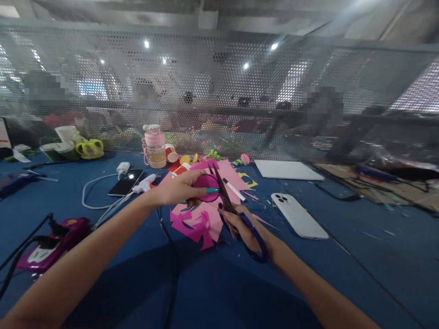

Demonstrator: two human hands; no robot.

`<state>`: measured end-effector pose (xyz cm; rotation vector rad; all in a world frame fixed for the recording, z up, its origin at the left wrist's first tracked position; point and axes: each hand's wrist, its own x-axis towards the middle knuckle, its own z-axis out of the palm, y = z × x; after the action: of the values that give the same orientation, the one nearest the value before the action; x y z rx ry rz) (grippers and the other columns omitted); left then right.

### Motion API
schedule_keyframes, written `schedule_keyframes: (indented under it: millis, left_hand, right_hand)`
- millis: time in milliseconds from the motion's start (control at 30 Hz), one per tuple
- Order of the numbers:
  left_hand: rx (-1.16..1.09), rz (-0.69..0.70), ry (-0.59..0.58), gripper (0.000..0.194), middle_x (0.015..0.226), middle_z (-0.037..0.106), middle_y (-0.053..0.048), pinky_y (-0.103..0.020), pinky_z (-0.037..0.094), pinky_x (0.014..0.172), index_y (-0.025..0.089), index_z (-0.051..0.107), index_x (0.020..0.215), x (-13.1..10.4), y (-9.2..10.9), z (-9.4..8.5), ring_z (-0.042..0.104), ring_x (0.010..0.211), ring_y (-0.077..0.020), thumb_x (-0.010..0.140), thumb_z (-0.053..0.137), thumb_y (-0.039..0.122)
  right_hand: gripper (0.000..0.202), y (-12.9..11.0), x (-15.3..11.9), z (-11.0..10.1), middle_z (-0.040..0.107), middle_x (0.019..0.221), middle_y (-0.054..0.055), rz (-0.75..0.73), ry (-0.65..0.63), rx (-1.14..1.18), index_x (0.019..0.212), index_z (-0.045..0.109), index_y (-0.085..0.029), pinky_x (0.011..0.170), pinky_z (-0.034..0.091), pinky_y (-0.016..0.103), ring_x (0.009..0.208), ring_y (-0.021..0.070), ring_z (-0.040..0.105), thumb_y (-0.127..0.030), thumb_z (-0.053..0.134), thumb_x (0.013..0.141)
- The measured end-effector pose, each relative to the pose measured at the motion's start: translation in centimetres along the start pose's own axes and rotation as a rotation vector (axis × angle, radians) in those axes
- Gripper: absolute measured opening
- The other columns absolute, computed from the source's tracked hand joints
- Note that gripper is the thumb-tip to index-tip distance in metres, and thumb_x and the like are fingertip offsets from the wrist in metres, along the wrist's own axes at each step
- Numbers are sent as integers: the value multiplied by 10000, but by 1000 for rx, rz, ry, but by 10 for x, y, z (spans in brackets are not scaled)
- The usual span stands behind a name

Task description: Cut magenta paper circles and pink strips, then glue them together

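Note:
My left hand (183,187) pinches a magenta paper circle (203,186), thumb on its face, above the middle of the blue table. Dark-bladed scissors with blue handles (255,240) are gripped in my right hand (240,224). Their blades point up and away, slightly parted, beside the right edge of the circle. Beneath both hands lie pink sheets (214,224) and magenta offcuts (197,228). A white marker (235,190) rests on the paper just right of the blades.
A white phone (298,215) lies to the right, a white board (288,169) behind it. On the left are a glue gun (144,183), a dark phone (125,182), a pink-lidded bottle (155,146) and a magenta power strip (55,244) with cables. Perforated metal (212,91) stands behind.

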<state>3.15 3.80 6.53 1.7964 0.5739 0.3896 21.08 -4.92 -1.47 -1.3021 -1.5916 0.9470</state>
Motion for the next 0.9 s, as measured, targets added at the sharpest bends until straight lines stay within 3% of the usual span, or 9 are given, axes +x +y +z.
schedule_keyframes:
  millis: [167, 300, 400, 567, 900]
  left_hand:
    - [-14, 10, 30, 299, 501, 510, 92, -185, 347, 374, 141, 479, 967, 2, -1, -2, 460, 358, -49, 748, 656, 243]
    - [-54, 96, 214, 226, 455, 491, 88, -166, 367, 351, 175, 419, 736, 10, -6, 5, 487, 334, -51, 788, 623, 258]
    - [-101, 151, 345, 193, 421, 465, 93, -155, 363, 339, 179, 411, 714, 13, -9, 14, 488, 322, -55, 860, 521, 241]
    - [-97, 149, 333, 119, 441, 524, 67, -172, 406, 348, 168, 439, 786, 13, -11, 25, 507, 325, -76, 883, 489, 217]
    - [49, 69, 324, 118, 420, 482, 68, -166, 304, 314, 175, 454, 760, 9, -10, 19, 394, 290, -52, 871, 492, 187]
  right_hand:
    - [368, 2, 1, 3, 344, 491, -82, 46, 2, 122, 665, 417, -222, 421, 314, 248, 420, 101, 370, -550, 489, 815]
    - [398, -1, 4, 8, 347, 486, -85, 57, 30, 246, 644, 404, -216, 412, 309, 226, 409, 85, 353, -571, 496, 801]
    - [406, -3, 6, 11, 338, 486, -88, 45, 49, 286, 645, 399, -217, 398, 294, 218, 401, 80, 337, -583, 504, 787]
    - [406, -6, 5, 12, 339, 484, -84, 17, 39, 274, 627, 387, -220, 410, 291, 230, 405, 84, 344, -575, 489, 796]
    - [368, -2, 6, 8, 409, 474, -63, -84, 28, 123, 627, 424, -222, 479, 349, 257, 441, 113, 419, -508, 440, 858]
